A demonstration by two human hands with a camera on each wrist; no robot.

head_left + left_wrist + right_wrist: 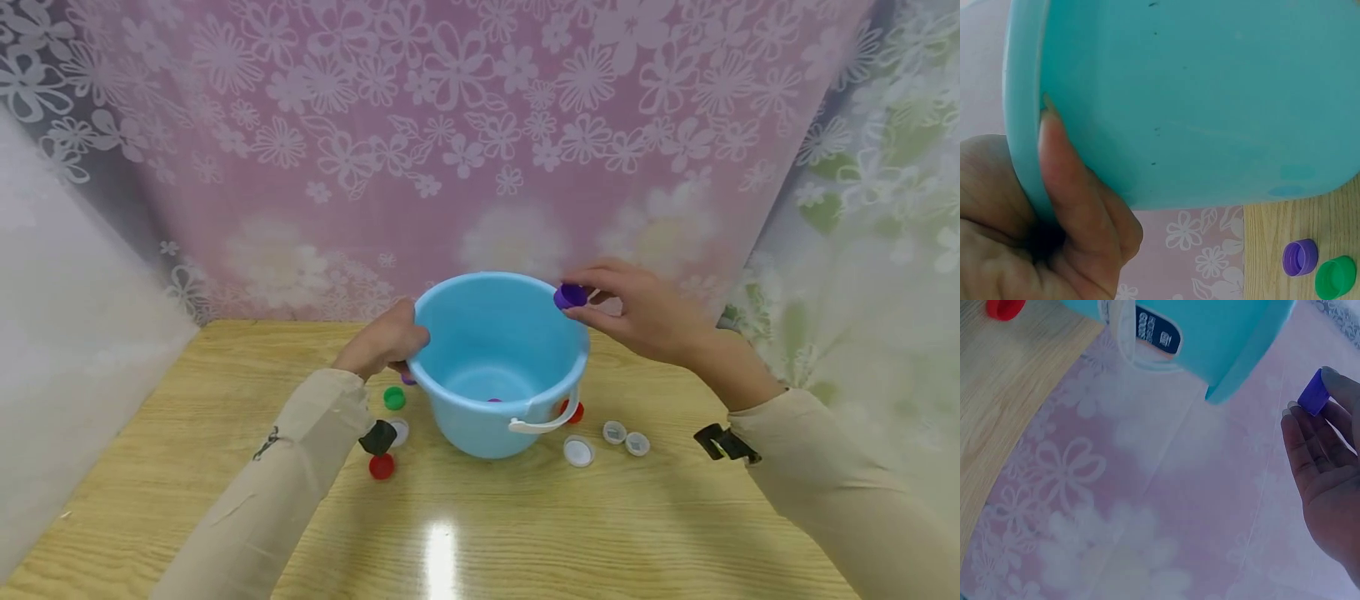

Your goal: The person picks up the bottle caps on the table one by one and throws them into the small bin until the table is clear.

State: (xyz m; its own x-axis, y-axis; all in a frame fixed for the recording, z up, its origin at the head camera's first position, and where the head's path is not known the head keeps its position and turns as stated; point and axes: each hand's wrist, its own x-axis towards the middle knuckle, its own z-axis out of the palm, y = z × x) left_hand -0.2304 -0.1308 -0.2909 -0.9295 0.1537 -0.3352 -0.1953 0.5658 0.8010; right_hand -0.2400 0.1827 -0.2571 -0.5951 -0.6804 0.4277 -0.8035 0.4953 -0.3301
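Purple cap: raised at the bucket's right rim, apart from it; I judge it light, stiff, slightly slick, hard to break.
Right hand: thumb and fingers pinch the purple cap by its side, where I would also hold it, lightly.
Blue bucket: mouth upward, between the hands; I expect light, slightly springy plastic.
Left hand: grips the left rim; its rolled lip looks to me the surest hold.
White handle: probably swings; I would avoid it.
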